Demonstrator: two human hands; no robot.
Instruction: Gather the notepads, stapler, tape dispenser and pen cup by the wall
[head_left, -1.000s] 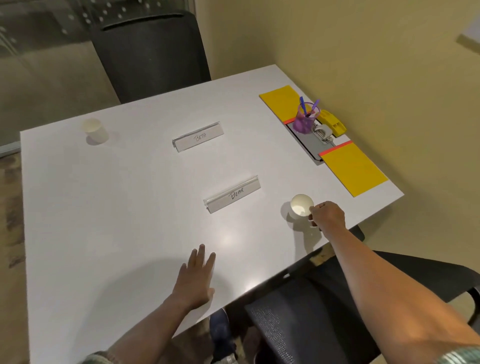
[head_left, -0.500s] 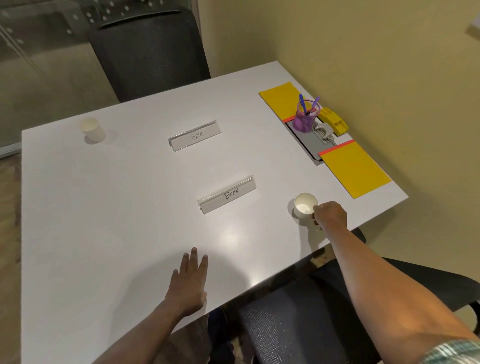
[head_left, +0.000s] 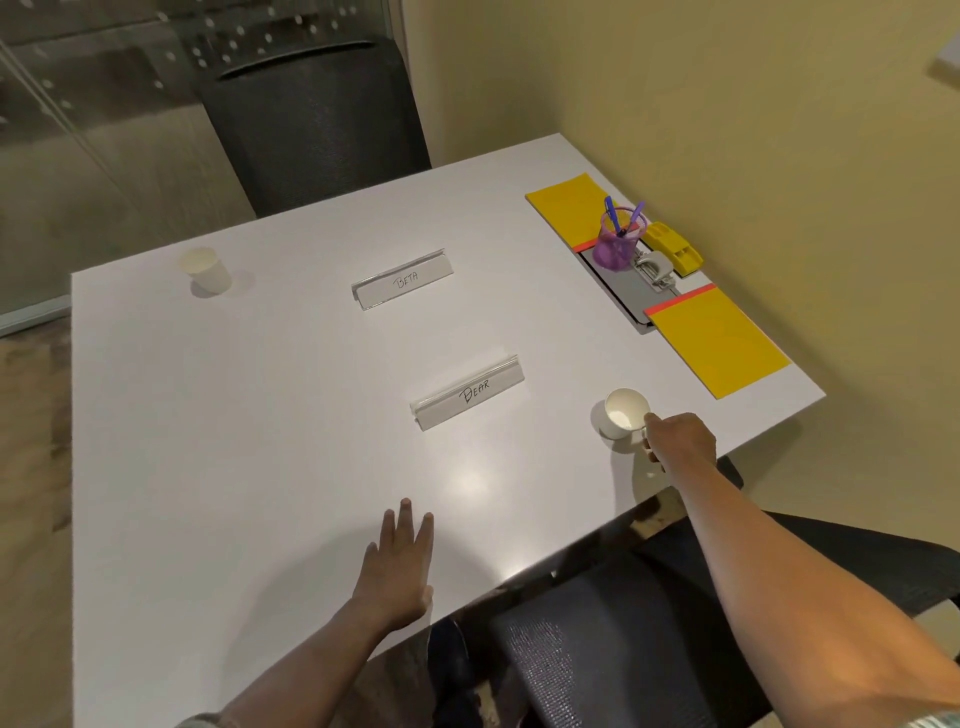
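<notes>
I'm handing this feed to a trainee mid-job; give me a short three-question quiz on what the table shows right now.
1. True or false: the purple pen cup stands beside the yellow stapler, along the wall-side edge of the table.
2. What is the right hand touching: A) the name card reading BEAR, B) the tilted white paper cup, C) the nearer yellow notepad?
3. How does the left hand lie?

Key:
1. True.
2. B.
3. Flat on the table, fingers spread, holding nothing.
</notes>
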